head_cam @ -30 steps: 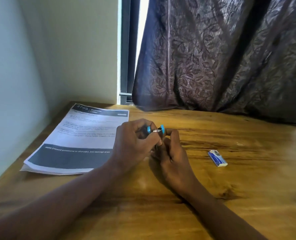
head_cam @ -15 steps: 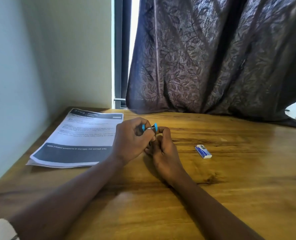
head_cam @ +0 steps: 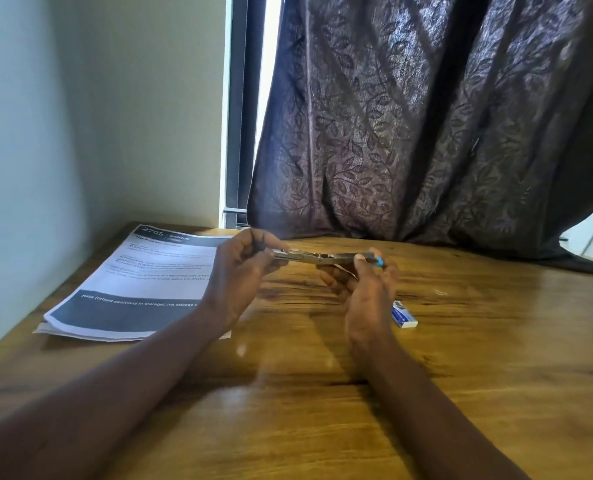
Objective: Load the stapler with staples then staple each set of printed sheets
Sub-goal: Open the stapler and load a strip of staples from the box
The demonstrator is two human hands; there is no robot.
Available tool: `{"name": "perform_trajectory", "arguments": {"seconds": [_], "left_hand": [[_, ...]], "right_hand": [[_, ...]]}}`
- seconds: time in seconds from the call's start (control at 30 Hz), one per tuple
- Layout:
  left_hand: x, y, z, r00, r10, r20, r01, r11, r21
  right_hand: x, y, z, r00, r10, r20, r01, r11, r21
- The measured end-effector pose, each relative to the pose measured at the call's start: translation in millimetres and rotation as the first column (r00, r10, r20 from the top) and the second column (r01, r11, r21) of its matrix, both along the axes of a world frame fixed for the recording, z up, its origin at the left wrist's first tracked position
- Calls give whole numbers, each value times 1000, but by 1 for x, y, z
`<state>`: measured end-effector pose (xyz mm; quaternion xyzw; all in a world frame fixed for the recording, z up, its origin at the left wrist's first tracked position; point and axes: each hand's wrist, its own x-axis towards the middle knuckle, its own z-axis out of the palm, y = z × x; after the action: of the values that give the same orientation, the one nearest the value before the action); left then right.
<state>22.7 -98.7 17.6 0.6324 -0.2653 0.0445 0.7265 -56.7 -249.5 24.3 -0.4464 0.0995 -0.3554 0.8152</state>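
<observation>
A small stapler (head_cam: 317,257) with a metal body and a blue end is swung open flat and held level above the wooden table (head_cam: 478,375). My left hand (head_cam: 239,275) pinches its left metal end. Its blue right end sits between the thumb and fingers of my right hand (head_cam: 366,289). A small blue-and-white staple box (head_cam: 405,315) lies on the table just right of my right hand. A stack of printed sheets (head_cam: 139,285) lies at the left of the table, partly behind my left forearm.
A pale wall stands along the table's left side. A dark leaf-patterned curtain (head_cam: 426,133) hangs along the back edge, with a window frame (head_cam: 243,116) showing in the gap beside it.
The stapler was held folded between my two hands close together. My hands have moved apart and the stapler now lies stretched open between them. The camera view has shifted slightly.
</observation>
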Motion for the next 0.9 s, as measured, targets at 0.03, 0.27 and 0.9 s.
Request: {"name": "perform_trajectory", "arguments": {"seconds": [0.03, 0.27, 0.9], "left_hand": [[1, 2, 1, 999, -18, -36, 17, 999, -39], [9, 4, 1, 944, -80, -320, 4, 973, -231], [10, 15, 6, 999, -14, 51, 11, 997, 74]], "right_hand": [[-2, 0, 2, 999, 20, 33, -23, 996, 87], [-9, 4, 1, 984, 178, 1, -176, 973, 147], [-12, 12, -10, 944, 3, -331, -256, 639, -725]]}}
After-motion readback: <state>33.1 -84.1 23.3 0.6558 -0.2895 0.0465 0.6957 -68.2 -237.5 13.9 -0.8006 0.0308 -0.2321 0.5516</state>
